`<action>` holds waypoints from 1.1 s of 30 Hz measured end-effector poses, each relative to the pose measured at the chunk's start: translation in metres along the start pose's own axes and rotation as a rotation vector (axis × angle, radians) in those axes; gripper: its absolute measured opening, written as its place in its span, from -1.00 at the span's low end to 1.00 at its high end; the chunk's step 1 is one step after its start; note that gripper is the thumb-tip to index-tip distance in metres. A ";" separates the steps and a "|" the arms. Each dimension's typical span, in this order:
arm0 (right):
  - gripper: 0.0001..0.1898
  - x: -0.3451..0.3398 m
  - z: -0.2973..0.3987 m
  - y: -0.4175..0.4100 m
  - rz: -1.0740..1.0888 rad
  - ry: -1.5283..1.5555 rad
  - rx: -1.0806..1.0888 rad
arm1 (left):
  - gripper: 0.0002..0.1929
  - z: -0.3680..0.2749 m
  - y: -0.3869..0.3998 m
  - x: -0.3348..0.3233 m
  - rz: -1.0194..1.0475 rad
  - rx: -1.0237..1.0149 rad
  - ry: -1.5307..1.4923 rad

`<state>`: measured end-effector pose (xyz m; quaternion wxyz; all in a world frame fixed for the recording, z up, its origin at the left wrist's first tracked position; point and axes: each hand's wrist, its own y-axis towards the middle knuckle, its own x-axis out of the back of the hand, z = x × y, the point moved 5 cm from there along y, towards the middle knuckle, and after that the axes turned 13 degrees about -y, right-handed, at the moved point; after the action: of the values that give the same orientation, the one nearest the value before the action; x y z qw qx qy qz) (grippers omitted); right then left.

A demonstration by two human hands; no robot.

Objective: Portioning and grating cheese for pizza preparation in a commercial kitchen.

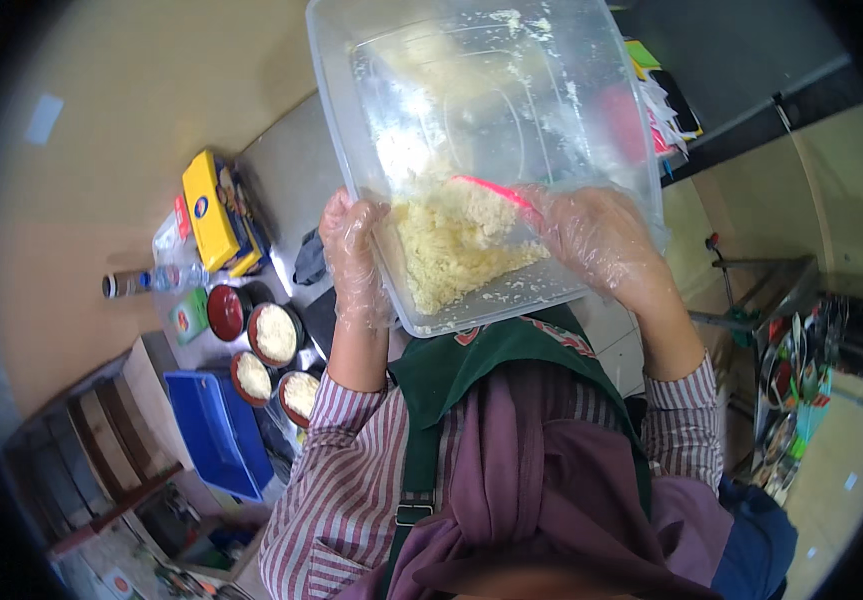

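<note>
A large clear plastic container (476, 97) is tilted in front of me, with a mound of pale yellow crumbly food (446, 259) gathered in its near end. My left hand (356, 244), in a clear plastic glove, grips the container's left rim. Gloved the same way, my right hand (589, 232) is closed around a pink utensil (499, 191) inside the container. A heap of paler crumbs (487, 214) lies just below the utensil; its working end is partly hidden there. Some crumbs cling to the container's far walls.
Left of me stand several round bowls, some filled with white food (277, 334), one red inside and unfilled (227, 313). Near them are a blue plastic bin (217, 435), a yellow box (210, 214) and a plastic bottle (176, 277). A phone (675, 101) lies on the dark surface at right.
</note>
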<state>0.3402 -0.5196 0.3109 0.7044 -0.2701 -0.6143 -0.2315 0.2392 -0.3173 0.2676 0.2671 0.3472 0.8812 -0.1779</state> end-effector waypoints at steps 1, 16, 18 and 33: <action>-0.70 -0.003 0.001 0.003 0.002 -0.001 0.021 | -0.97 0.001 -0.001 -0.004 0.004 0.022 -0.053; -0.81 -0.035 -0.073 0.036 -0.204 -0.019 0.648 | -0.99 0.011 -0.038 -0.031 -0.232 -0.197 0.028; -0.71 -0.020 -0.090 0.039 -0.321 -0.165 0.645 | -0.98 0.018 -0.045 -0.029 -0.280 -0.223 0.054; -0.53 -0.001 -0.100 0.149 -0.659 -0.390 0.284 | -0.74 0.016 -0.090 -0.049 -0.288 -0.542 0.405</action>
<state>0.5123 -0.4752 0.2858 0.4929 0.0024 -0.8158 -0.3024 0.2109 -0.4133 0.2954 0.1418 0.1642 0.9712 0.0986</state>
